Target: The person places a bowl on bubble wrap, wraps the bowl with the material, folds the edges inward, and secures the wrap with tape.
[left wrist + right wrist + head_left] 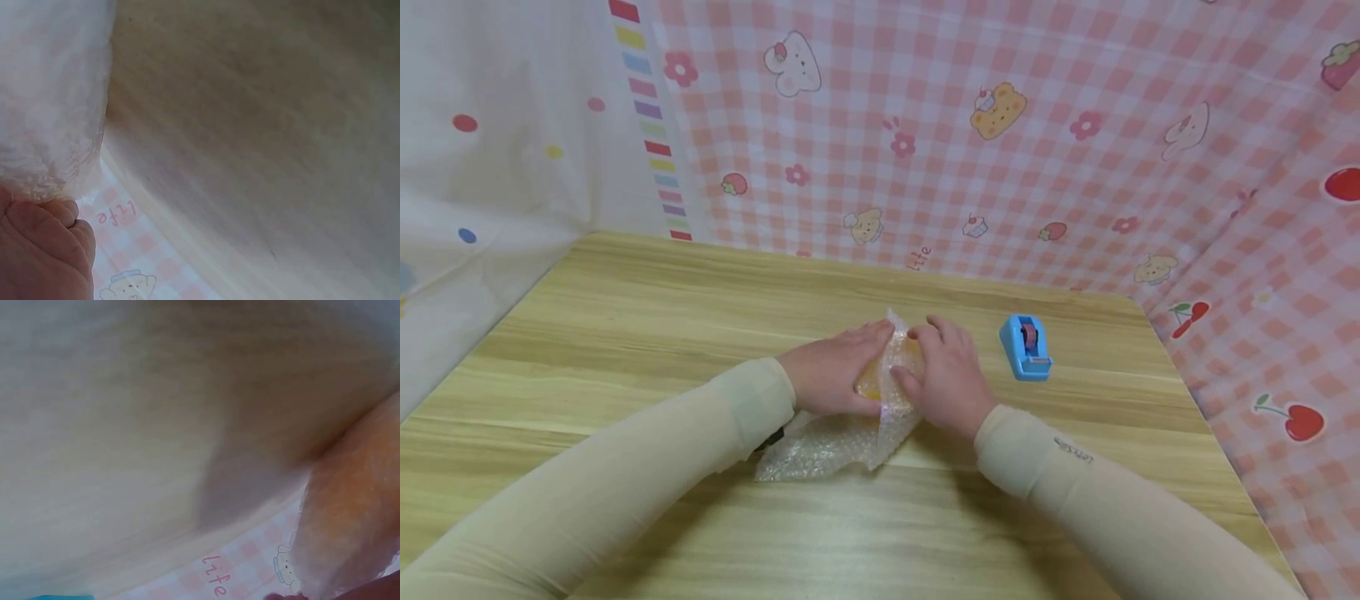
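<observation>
A sheet of clear bubble wrap [820, 450] lies on the table, folded around a yellow-orange object [869, 380] whose kind I cannot make out. My left hand [835, 371] holds the wrapped object from the left, thumb toward me. From the right, my right hand [951, 379] grips the folded-over wrap, its thumb against the near face. In the left wrist view, curled fingers [50, 244] touch the end of the bubble wrap [50, 94]. The orange colour shows through the wrap [350, 506] in the right wrist view.
A blue tape dispenser [1027, 348] with a pinkish roll stands right of my right hand. Behind the wooden table [700, 292] hangs a pink checked cloth [850, 142], which also runs along the right side. A whitish dotted cloth [497, 167] hangs at the left.
</observation>
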Available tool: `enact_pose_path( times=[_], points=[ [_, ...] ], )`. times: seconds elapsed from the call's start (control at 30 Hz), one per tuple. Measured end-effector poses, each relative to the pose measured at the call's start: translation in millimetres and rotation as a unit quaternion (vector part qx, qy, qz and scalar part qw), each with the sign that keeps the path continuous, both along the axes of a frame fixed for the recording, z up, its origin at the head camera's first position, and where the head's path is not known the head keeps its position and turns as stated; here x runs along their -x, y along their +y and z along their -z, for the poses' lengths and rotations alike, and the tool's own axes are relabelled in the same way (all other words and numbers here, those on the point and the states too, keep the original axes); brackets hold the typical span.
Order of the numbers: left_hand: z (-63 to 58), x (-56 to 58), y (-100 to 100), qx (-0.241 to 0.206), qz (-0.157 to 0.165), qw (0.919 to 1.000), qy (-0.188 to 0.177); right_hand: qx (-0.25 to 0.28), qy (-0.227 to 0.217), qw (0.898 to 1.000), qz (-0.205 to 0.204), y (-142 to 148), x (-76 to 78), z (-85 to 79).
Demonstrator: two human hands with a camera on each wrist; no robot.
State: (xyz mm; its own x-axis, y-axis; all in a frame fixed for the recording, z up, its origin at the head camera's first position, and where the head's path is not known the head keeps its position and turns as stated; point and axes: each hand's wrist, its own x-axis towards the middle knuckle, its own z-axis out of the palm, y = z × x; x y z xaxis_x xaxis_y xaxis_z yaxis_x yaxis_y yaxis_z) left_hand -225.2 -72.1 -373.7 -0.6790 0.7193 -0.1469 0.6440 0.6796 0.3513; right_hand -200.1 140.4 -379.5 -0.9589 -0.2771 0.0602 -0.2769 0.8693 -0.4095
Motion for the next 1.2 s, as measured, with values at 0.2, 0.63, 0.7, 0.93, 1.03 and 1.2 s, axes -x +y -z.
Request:
enact_pose_path(
  times=[0.2,0.63,0.7,0.93,1.03,1.2],
  points=[
    [-1.1,-0.7,-1,0.007,0.013,0.9999,0.0,-0.056,-0.027,0.997,-0.044,-2,7.3,-2.1],
    [-2.4,1.0,-6,-0.023,0.016,0.9976,-0.063,-0.122,-0.053,0.985,-0.108,-4,15.8,-5.3],
    [-3.1,0.8,-7,-0.03,0.014,0.9969,-0.071,-0.129,-0.052,0.984,-0.11,-5,15.9,-5.6],
    [-5.6,1.2,-16,-0.036,0.005,0.9967,-0.073,-0.137,-0.052,0.983,-0.108,-6,15.5,-6.3],
    [-6.5,1.3,-20,-0.035,-0.006,0.9965,-0.076,-0.136,-0.053,0.984,-0.103,-5,15.5,-6.0],
    [-9.1,0.3,-29,-0.022,-0.016,0.997,-0.072,-0.135,-0.054,0.984,-0.101,-6,15.1,-6.7]
  ],
)
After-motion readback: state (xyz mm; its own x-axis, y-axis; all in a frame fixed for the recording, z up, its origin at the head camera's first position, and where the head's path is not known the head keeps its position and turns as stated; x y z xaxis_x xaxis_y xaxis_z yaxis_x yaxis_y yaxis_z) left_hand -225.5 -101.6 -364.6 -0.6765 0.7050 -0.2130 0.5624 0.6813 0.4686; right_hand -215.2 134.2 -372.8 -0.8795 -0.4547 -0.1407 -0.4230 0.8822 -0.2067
